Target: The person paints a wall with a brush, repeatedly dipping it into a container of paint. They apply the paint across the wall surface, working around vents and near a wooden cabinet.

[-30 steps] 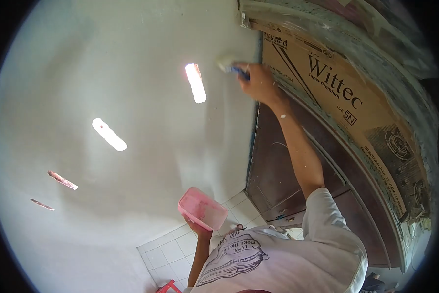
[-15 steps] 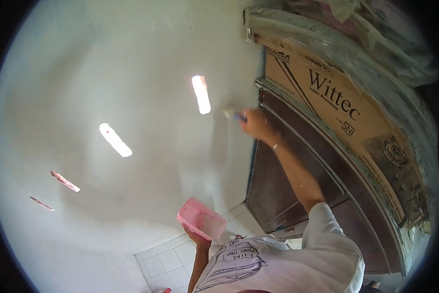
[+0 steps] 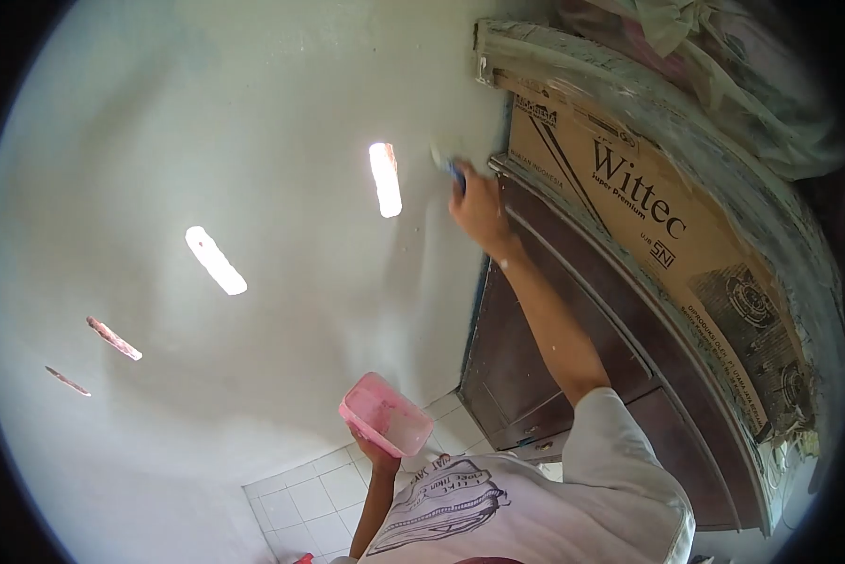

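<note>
My right hand (image 3: 482, 211) is closed around the blue handle of a paintbrush (image 3: 456, 176). The brush's pale bristles are at the whitish wall (image 3: 281, 122), right of a bright slot (image 3: 385, 180); whether they press on it is hard to tell. Lower down, my left hand (image 3: 375, 453) grips a pink plastic tub (image 3: 359, 425) from below and its side. The tub is tilted towards me, with pale, whitish paint (image 3: 407, 434) inside. Some of the left fingers are hidden behind the tub.
Several slots with reddish edges, such as this long one (image 3: 216, 261), run down the wall. To the right stand a dark brown door (image 3: 545, 320) and a printed cardboard sheet (image 3: 620, 211) above it. Plastic sheeting (image 3: 723, 85) hangs at the upper right. White tiles (image 3: 314, 503) lie below.
My right hand has moved up along the wall with the paintbrush, slightly to the left. My left hand and the tub stay nearly in place, while the view has shifted a little.
</note>
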`<state>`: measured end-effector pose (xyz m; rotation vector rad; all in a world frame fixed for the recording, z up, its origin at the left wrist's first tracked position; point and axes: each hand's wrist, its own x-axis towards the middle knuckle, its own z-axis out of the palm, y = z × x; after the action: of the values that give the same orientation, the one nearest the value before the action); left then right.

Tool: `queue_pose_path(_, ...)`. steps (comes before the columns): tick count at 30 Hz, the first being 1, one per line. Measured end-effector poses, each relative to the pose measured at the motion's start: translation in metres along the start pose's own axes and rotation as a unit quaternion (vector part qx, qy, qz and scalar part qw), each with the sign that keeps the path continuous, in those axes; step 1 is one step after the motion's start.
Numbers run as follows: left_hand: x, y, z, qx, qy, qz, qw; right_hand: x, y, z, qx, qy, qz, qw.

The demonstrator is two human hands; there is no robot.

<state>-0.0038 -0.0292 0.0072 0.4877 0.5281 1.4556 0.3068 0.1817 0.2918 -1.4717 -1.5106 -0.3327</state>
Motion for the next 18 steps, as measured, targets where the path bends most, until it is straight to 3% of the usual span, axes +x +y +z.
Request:
queue_pose_path(2, 0.0, 0.001, 0.001, 0.033, -0.014, 0.018, 0.999, -0.047, 0.028, 0.008, -0.051, -0.123, 0.047, 0.99)
queue_pose_path(3, 0.001, 0.002, 0.001, 0.029, -0.016, 0.021, 0.999, -0.057, 0.048, 0.012, -0.051, -0.121, 0.042, 0.99)
queue_pose_path(5, -0.001, 0.004, -0.001, 0.013, -0.023, -0.006, 1.0, -0.062, 0.076, 0.016, -0.057, -0.201, -0.03, 0.978)
queue_pose_path(8, 0.002, -0.001, -0.008, -0.042, 0.003, -0.032, 0.999, 0.024, -0.006, -0.052, -0.041, -0.191, -0.064, 0.979)
queue_pose_path(10, 0.005, -0.002, -0.007, -0.026, 0.005, -0.028, 0.999, 0.088, -0.043, -0.083, -0.112, -0.127, -0.141, 0.975)
queue_pose_path(11, 0.006, -0.001, -0.008, -0.007, 0.01, -0.032, 0.999, 0.12, -0.064, -0.103, -0.128, -0.166, -0.129, 0.969)
queue_pose_path(12, 0.007, 0.001, -0.005, -0.007, 0.01, -0.03, 0.999, 0.147, -0.077, -0.116, -0.096, -0.12, -0.119, 0.981)
queue_pose_path(14, 0.005, 0.003, 0.0, -0.029, 0.011, -0.058, 0.998, 0.166, -0.097, -0.131, -0.064, -0.076, -0.109, 0.989)
queue_pose_path(16, 0.007, -0.002, -0.005, -0.028, 0.009, -0.052, 0.998, 0.171, -0.115, -0.134, 0.003, 0.044, -0.123, 0.991)
queue_pose_path(18, 0.009, -0.006, -0.011, -0.024, 0.005, -0.045, 0.999, 0.155, -0.088, -0.088, -0.057, -0.006, -0.113, 0.992)
